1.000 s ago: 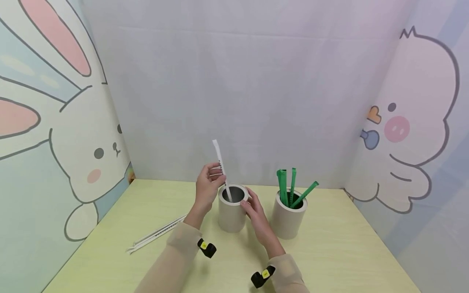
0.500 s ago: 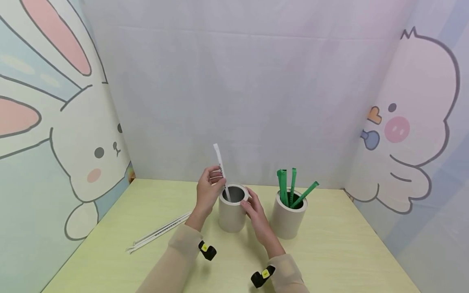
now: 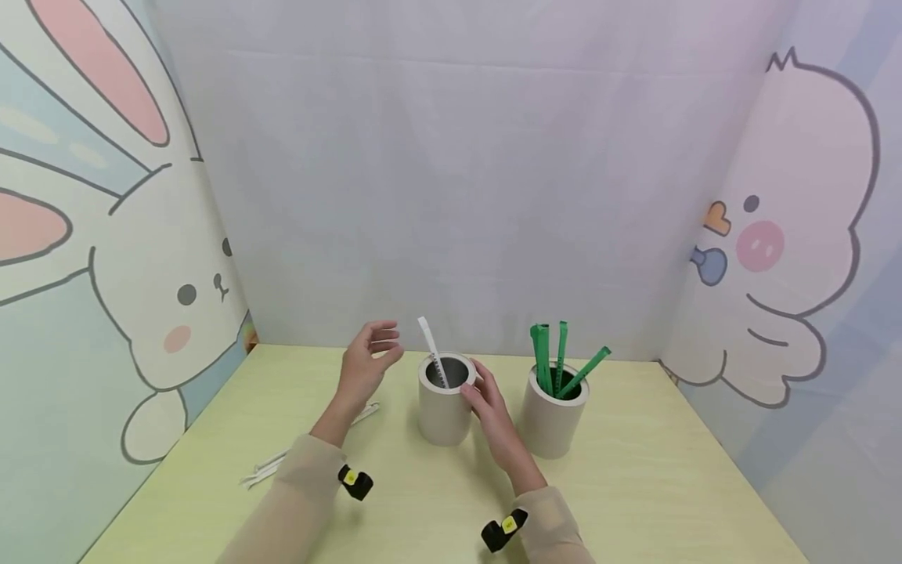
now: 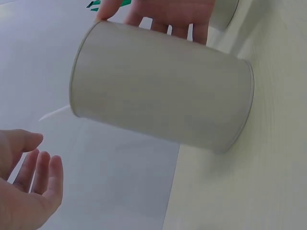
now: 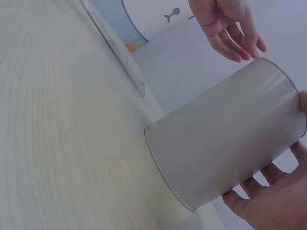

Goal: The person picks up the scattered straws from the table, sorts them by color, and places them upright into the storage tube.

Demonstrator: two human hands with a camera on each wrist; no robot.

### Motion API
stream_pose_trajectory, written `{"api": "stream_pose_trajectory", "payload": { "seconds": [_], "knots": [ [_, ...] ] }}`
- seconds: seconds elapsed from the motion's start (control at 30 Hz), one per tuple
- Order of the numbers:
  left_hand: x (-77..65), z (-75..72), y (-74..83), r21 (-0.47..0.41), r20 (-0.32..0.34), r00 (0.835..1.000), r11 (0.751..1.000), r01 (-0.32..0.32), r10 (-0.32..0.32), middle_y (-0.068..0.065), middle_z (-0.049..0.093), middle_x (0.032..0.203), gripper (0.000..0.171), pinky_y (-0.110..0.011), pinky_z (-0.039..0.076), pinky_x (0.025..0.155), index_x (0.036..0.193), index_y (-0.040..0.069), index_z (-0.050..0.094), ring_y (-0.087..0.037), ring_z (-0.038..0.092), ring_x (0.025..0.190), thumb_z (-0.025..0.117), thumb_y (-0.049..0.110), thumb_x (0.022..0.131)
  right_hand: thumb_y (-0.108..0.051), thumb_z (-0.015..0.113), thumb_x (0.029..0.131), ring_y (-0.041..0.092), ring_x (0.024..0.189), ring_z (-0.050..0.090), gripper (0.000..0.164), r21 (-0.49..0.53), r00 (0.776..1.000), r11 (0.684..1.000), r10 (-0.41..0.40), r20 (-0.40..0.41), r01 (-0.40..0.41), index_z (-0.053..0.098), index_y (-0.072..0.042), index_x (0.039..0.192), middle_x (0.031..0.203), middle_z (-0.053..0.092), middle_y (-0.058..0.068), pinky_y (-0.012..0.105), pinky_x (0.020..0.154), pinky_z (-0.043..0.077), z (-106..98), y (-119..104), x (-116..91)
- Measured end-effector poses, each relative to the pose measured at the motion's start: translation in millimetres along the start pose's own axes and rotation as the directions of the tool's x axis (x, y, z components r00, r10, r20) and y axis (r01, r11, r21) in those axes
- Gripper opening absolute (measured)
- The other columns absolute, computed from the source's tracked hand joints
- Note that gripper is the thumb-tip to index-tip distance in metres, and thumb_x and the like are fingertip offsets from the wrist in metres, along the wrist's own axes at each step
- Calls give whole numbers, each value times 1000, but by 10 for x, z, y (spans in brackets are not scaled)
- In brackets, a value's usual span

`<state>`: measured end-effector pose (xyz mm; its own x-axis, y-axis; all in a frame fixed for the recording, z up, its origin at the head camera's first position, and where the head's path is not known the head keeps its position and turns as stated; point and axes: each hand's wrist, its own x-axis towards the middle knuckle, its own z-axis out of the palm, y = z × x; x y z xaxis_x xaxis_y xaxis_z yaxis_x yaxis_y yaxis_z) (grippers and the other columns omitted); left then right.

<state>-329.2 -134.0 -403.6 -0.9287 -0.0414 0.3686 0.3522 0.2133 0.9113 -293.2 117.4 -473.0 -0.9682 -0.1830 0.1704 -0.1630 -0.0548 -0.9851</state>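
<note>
A white paper-wrapped straw [image 3: 431,343] leans inside a light grey cylindrical holder [image 3: 445,417], its upper end above the rim. My right hand [image 3: 496,415] holds this holder at its right side, thumb near the rim and fingers along the far side. In the right wrist view the fingers lie along the holder's wall [image 5: 225,134]. To the left of the holder, my left hand [image 3: 365,364] hangs in the air with fingers loosely bent and nothing between them. The left wrist view shows a gap between that hand [image 4: 29,179] and the straw's tip [image 4: 55,113].
Right of the held holder stands a matching grey holder [image 3: 553,427] with several green-wrapped straws [image 3: 543,356]. More white-wrapped straws [image 3: 264,471] lie on the pale wooden table [image 3: 634,486], partly hidden under my left arm. A grey curtain [image 3: 451,196] closes off the back.
The left hand has let go of the white straw and moved left. The straw has dropped lower into the holder. The right hand keeps its grip on the holder.
</note>
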Motion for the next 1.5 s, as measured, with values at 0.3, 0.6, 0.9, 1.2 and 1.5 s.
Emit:
{"api": "stream_pose_trajectory", "payload": {
  "seconds": [0.3, 0.6, 0.9, 1.2, 1.5],
  "knots": [
    [-131, -538, -145, 268, 182, 983, 961, -74, 25, -9, 71, 127, 42, -42, 62, 93, 139, 15, 63, -29, 70, 116, 74, 6, 99, -38, 54, 111, 39, 158, 28, 65, -4, 1000, 1000, 1, -13, -1, 27, -24, 168, 169, 35, 16, 66, 127, 20, -23, 20, 18],
    [-363, -911, -342, 461, 351, 937, 871, -169, -3, -10, 74, 115, 39, -35, 63, 85, 130, 10, 68, -26, 73, 103, 77, -1, 94, -39, 55, 111, 39, 159, 28, 67, 3, 1000, 1000, 1, -12, -1, 26, -23, 169, 169, 34, 16, 66, 127, 20, -21, 25, 18],
    [-586, -1130, -516, 537, 495, 866, 810, -236, -76, -8, 73, 105, 37, -29, 59, 74, 123, 3, 70, -23, 70, 93, 76, -10, 89, -39, 55, 111, 39, 159, 27, 67, 1, 1000, 1000, 3, -8, -3, 26, -24, 169, 170, 34, 16, 66, 127, 20, -22, 19, 18],
    [-665, -1220, -587, 570, 517, 852, 776, -271, -82, -3, 73, 97, 32, -24, 54, 68, 113, 4, 75, -11, 63, 81, 72, -13, 87, -41, 56, 110, 38, 159, 27, 67, 1, 1000, 1000, 10, -5, -10, 27, -26, 168, 170, 34, 14, 65, 128, 20, -18, 22, 15],
    [-689, -1184, -594, 609, 496, 866, 734, -300, -58, 0, 72, 91, 28, -27, 55, 68, 106, 4, 77, -14, 64, 81, 74, -15, 85, -40, 55, 110, 38, 159, 28, 66, 0, 1000, 1000, 7, -4, -7, 27, -25, 168, 170, 34, 16, 65, 127, 21, 3, 6, 1]
  ]
}}
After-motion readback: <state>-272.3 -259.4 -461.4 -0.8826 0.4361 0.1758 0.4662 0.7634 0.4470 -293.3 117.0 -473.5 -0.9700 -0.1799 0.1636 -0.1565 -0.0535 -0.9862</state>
